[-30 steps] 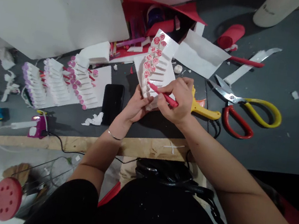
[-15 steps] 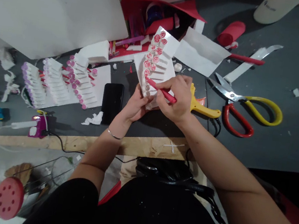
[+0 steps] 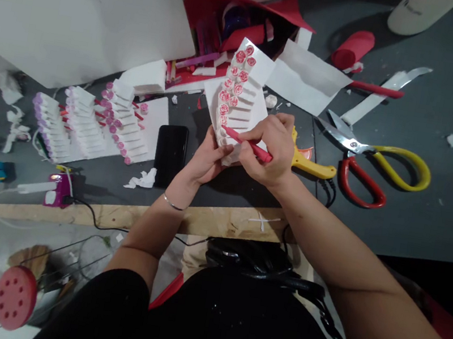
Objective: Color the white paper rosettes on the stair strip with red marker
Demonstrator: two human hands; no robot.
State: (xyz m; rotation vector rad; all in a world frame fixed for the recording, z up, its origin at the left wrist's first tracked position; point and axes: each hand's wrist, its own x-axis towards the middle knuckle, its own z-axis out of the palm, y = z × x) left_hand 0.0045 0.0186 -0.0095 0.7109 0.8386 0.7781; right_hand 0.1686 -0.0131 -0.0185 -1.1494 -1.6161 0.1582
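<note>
While left hand [image 3: 206,161] clamps white slatted card [image 3: 257,72], right hand [image 3: 266,150], just beside, pinches red marker [image 3: 251,147]; slip could smear pink rose tips [image 3: 236,88].

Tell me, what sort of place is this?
Probably a handicraft workshop: rows of white paper strips tipped with pink roses, a red pen in the right hand, and red-and-yellow-handled scissors nearby.

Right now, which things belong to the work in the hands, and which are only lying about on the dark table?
In use: red marker in the right hand; white notched sheet with pink roses in the left hand.
Lying about: yellow-and-red scissors; black phone; yellow-handled tool.
</note>
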